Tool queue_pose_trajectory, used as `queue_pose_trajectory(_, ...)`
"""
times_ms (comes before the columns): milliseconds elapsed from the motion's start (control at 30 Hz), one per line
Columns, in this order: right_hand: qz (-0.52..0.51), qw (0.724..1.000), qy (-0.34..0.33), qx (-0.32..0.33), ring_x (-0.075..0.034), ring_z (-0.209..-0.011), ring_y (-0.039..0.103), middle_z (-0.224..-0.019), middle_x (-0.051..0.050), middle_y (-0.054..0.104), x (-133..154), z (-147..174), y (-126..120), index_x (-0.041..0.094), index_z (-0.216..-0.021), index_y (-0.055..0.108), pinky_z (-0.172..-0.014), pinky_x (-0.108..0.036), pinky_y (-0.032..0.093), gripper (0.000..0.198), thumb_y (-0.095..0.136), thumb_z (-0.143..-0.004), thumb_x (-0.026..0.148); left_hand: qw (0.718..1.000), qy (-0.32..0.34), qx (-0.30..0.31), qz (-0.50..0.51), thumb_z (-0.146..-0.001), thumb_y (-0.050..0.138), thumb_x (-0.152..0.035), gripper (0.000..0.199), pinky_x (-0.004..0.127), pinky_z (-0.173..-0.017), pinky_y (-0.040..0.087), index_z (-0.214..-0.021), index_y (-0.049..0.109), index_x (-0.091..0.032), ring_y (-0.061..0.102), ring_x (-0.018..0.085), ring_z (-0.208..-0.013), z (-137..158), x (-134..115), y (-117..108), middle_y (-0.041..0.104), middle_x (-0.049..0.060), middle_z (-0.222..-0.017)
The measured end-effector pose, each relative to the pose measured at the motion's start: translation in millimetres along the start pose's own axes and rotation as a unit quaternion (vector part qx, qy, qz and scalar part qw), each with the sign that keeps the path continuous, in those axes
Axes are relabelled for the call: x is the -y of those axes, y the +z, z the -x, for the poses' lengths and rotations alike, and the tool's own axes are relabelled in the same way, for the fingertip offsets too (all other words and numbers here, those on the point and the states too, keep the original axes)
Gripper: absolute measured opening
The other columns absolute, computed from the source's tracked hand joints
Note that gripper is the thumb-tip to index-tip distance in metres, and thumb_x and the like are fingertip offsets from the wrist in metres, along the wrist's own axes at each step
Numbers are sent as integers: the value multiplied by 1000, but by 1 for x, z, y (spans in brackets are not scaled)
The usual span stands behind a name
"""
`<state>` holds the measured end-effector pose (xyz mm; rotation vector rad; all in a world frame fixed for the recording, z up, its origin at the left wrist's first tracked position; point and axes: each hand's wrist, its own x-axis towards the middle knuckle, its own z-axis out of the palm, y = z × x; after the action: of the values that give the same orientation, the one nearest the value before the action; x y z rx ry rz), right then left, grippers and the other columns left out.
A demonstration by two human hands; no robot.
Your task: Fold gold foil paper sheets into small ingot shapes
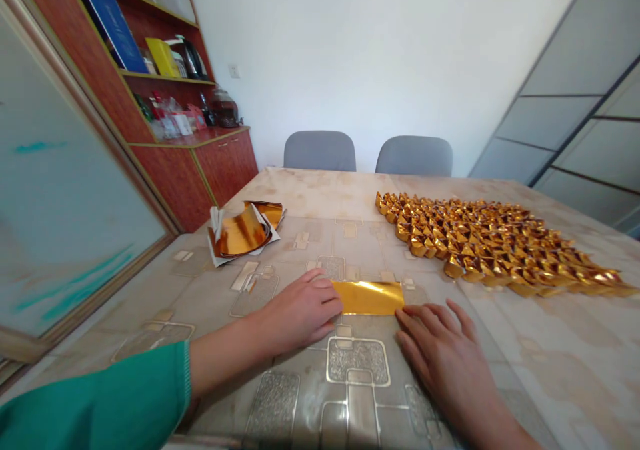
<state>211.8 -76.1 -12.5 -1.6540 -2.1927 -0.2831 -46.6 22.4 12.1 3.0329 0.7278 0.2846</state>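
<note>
A folded strip of shiny gold foil paper (371, 298) lies flat on the table, its long side running left to right. My left hand (306, 307) covers the strip's left end, with the fingers curled and closed on it; the thumb is partly hidden. At the lower right corner of the strip, my right hand (440, 353) rests palm down, its fingers stretched out and a fingertip touching the corner. Beyond my left hand sits a loose stack of curled gold foil sheets (243, 233) with white backing.
Many folded gold paper ingots (480, 243) stand in rows at the right of the table. A patterned clear cover (280, 397) lies over the tabletop. Two grey chairs (320, 150) stand at the far edge, and a reddish wooden cabinet (220, 170) is at the left.
</note>
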Motion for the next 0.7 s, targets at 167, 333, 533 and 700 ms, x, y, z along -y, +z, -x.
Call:
queue_pose_trajectory(167, -56, 998, 7, 13, -27, -90, 60, -91, -6, 70, 19, -26, -5, 21, -88, 69, -89, -48, 43, 19, 51, -93, 18, 999, 17, 26, -35, -92, 50, -18, 16, 35, -78, 48, -89, 65, -16, 62, 20, -80, -21, -6, -2, 68, 6, -85)
queue_pose_trajectory(333, -140, 988, 2, 70, -24, -90, 62, -95, -6, 68, 49, -49, 6, 19, -94, 67, -79, -35, 49, 13, 60, -86, 13, 998, -15, 34, -55, -91, 48, -14, 16, 33, -74, 49, -92, 64, -13, 62, 22, -81, -24, -11, 0, 67, 8, -88)
queue_pose_trajectory(533, -68, 997, -6, 47, -26, -85, 60, -87, -7, 67, 53, -53, 24, 19, -85, 66, -73, -36, 47, 9, 61, -86, 12, 998, -63, -1, -2, -89, 46, -13, 15, 31, -69, 47, -84, 60, -16, 59, 20, -77, -15, -13, 0, 64, 5, -83)
queue_pose_trajectory(700, -138, 989, -17, 41, -24, -78, 56, -83, -5, 63, 49, -27, 18, 19, -82, 61, -68, -34, 43, 15, 54, -90, 9, 991, -77, 4, 107, -84, 60, -24, 10, 31, -72, 45, -91, 58, -18, 56, 20, -84, 6, -25, -3, 62, 4, -91)
